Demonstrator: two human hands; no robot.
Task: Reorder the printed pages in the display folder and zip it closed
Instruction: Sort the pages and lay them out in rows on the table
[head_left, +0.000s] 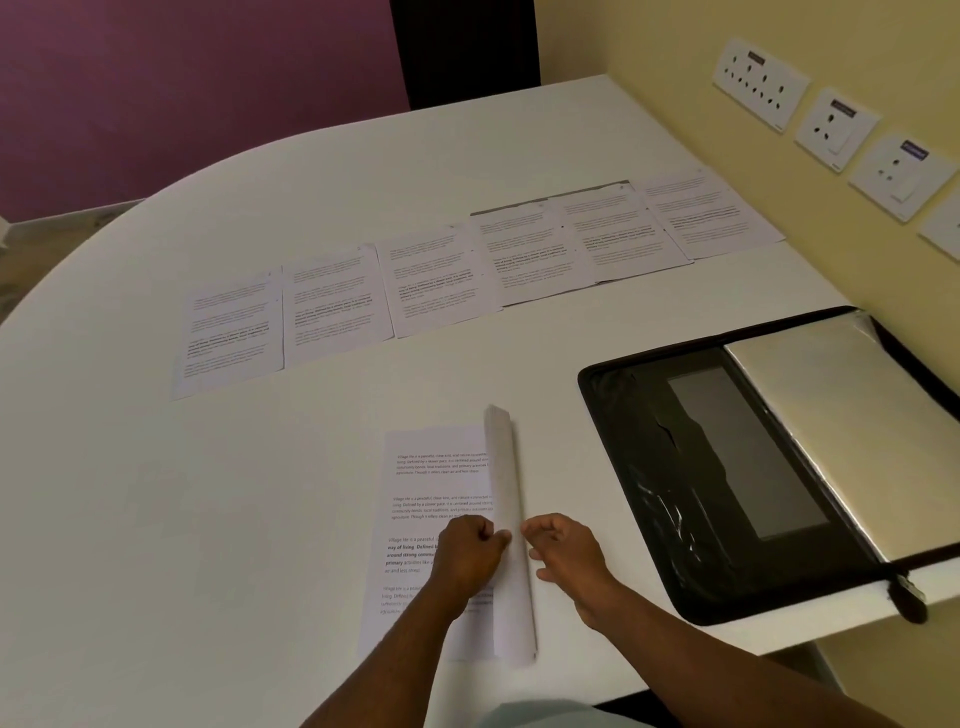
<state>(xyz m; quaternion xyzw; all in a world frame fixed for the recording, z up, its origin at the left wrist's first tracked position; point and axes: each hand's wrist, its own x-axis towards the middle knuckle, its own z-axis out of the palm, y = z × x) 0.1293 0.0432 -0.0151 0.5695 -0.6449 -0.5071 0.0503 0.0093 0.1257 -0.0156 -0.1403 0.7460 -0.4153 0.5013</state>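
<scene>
A small stack of printed pages (415, 499) lies on the white table (208, 493) right in front of me. Its top sheet (506, 519) stands on edge, turned over toward the right. My left hand (470, 558) pinches that sheet at its lower part. Just right of the sheet hovers my right hand (566, 558), fingers loosely curled and holding nothing. Several more printed pages (332, 306) lie in a row across the middle of the table. The black zip display folder (675, 467) lies open at the right, with clear sleeves (831, 415) showing on its right half.
The folder's zipper pull (906, 590) hangs over the table's near right edge. A yellow wall with several power sockets (836, 130) runs along the right side. The curved table edge runs along the far left.
</scene>
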